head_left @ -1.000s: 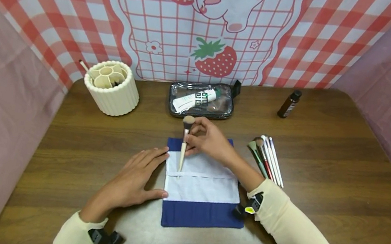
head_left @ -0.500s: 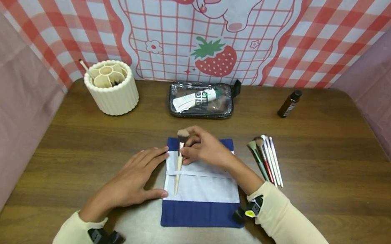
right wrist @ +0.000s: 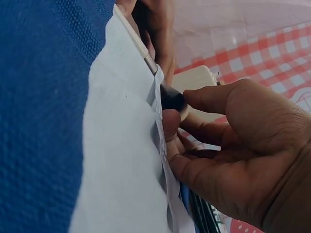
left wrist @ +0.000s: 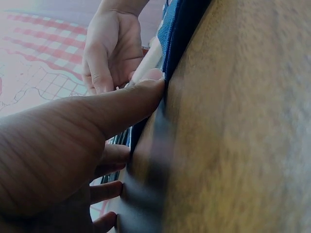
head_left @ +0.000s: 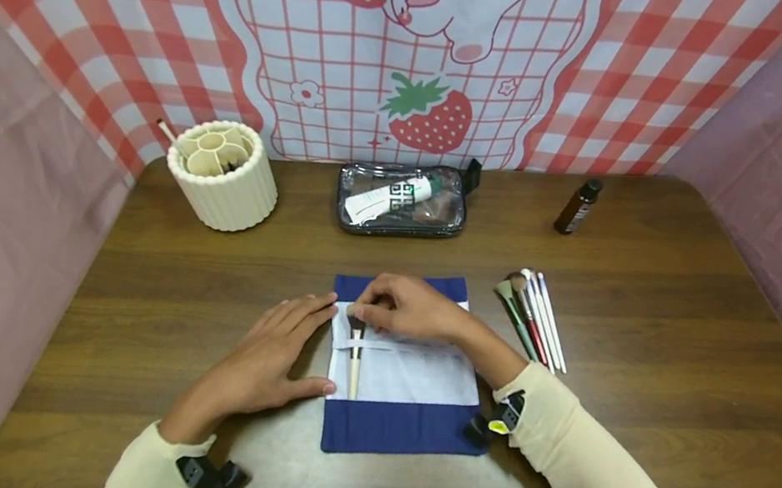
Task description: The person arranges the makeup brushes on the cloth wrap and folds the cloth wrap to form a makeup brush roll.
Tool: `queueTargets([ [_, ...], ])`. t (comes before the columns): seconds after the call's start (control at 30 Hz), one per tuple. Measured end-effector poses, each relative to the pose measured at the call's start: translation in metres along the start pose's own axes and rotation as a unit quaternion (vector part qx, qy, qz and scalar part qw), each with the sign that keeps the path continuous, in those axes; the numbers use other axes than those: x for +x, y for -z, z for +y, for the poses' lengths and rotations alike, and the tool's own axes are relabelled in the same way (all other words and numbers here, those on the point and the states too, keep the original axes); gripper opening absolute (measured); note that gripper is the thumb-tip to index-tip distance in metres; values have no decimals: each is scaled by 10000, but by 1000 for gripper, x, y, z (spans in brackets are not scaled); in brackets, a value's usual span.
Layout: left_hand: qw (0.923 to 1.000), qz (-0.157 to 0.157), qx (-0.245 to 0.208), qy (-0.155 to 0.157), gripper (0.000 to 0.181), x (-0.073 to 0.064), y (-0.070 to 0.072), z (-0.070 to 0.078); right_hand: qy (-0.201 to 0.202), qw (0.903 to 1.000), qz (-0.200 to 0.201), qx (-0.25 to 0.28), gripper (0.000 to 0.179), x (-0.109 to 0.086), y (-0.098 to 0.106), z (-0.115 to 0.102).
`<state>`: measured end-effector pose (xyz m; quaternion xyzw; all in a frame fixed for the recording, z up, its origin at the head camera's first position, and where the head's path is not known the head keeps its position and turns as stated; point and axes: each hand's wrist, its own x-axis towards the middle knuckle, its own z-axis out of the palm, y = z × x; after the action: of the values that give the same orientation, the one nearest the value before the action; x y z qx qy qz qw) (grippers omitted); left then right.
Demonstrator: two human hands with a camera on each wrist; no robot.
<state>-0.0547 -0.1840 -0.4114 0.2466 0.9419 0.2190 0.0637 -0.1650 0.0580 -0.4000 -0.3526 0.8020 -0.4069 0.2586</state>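
A blue and white cloth brush roll (head_left: pixel 401 433) lies spread on the table. Along its left side a makeup brush (head_left: pixel 353 375) with a pale handle is slipped under the narrow white band (head_left: pixel 421 350), handle toward the person. My right hand (head_left: pixel 412 308) pinches this brush by its bristle end; in the right wrist view the dark bristles (right wrist: pixel 172 99) show between thumb and fingers, just past the band. My left hand (head_left: pixel 272 353) lies with fingers extended at the roll's left edge, and its thumb (left wrist: pixel 141 94) presses on that edge.
Several makeup brushes (head_left: pixel 535 320) lie side by side to the right of the roll. Behind it sits a clear pouch (head_left: pixel 444 214) with a white tube (head_left: pixel 374 204). A cream ribbed holder (head_left: pixel 227 198) stands back left, a small dark bottle (head_left: pixel 577 208) back right.
The brush has slid under the band toward the person and now lies low along the cloth. My right hand has moved down with it, from the shaft to the bristle end. The left hand stays put.
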Motion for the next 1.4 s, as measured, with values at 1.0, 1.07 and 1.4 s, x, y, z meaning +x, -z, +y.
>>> queueTargets([
  [1.0, 9996, 165, 64, -235, 97, -1, 0, 0, -2494, 8912, 804, -3702, 29, -107, 89, 7],
  [1.07, 9996, 153, 72, -237, 97, -1, 1, 1, -2479, 8904, 769, -3740, 32, -106, 87, 10],
  [1.4, 9999, -3, 65, -152, 97, 1, 1, 1, -2563, 9004, 756, -3434, 40, -102, 85, 18],
])
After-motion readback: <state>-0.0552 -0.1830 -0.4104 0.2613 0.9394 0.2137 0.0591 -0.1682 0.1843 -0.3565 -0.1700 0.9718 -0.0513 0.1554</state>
